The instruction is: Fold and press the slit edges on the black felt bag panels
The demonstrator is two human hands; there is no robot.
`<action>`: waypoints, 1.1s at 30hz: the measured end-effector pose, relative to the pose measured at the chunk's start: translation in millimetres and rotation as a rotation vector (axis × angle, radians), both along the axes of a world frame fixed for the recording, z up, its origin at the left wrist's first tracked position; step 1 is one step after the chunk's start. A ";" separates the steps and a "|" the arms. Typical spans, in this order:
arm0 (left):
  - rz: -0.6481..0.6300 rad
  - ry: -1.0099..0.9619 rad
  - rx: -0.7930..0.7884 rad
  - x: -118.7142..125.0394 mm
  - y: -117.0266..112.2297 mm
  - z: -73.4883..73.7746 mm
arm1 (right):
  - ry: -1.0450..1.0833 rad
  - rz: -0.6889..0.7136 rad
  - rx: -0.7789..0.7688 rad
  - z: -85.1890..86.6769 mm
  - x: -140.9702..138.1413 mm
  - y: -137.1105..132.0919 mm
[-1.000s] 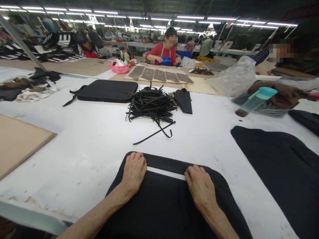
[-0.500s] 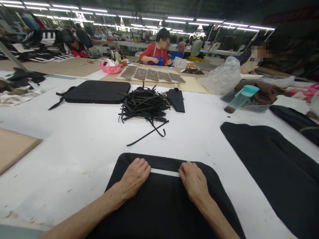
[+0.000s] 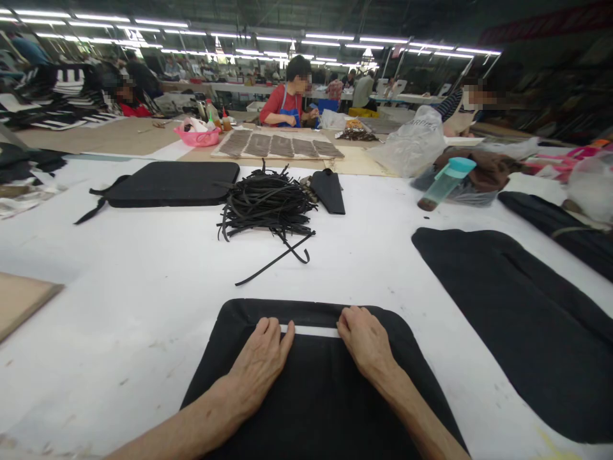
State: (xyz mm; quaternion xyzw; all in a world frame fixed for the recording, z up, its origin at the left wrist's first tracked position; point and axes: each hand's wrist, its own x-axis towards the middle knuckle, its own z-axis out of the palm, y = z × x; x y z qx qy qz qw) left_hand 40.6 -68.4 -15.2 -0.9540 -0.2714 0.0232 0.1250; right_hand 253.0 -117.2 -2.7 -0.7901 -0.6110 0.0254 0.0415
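Observation:
A black fabric piece (image 3: 325,396) with rounded far corners lies flat before me. A narrow white strip (image 3: 316,331) runs across it just below its far border; whether it is a tape or a gap I cannot tell. My left hand (image 3: 263,358) rests on the fabric at the strip's left end, its fingers stretched forward and one finger apart from the others. At the strip's right end my right hand (image 3: 366,342) has its fingers pressed together on the black border. Both sets of fingertips are partly hidden.
Ahead lies a heap of black straps (image 3: 271,201), beside a black padded piece (image 3: 175,183). Another black piece (image 3: 517,313) lies to the right, near a bottle with a turquoise lid (image 3: 447,182). A beige board (image 3: 23,300) is at left. A co-worker in red (image 3: 282,102) sits across.
My left hand has loosened from a closed grip, and one finger now stands out over the strip. The right hand stays pinched at the border. The whole view has shifted slightly.

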 end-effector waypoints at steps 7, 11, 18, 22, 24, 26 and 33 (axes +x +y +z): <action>-0.001 -0.015 0.017 13.1 -3.5 -20.5 | 0.020 -0.019 -0.022 0.7 0.5 -0.8; -0.009 -0.049 0.026 18.4 -2.6 -22.7 | 0.021 -0.017 -0.014 0.0 0.6 -2.0; -0.024 0.050 0.011 -8.1 6.3 3.6 | 0.050 -0.010 -0.009 -2.8 2.8 -4.1; 0.066 0.029 0.048 -33.4 12.4 2.6 | 0.074 -0.017 -0.031 -2.7 2.4 -3.6; 0.117 0.008 0.058 -40.8 13.2 -0.7 | 0.077 -0.027 -0.050 -1.5 0.8 -2.3; 0.159 -0.008 0.053 -41.5 11.8 -0.2 | 0.072 -0.037 -0.064 0.2 -1.6 -0.7; 0.199 -0.078 -0.017 10.2 -7.1 15.1 | 0.068 -0.040 -0.066 2.9 -7.0 1.5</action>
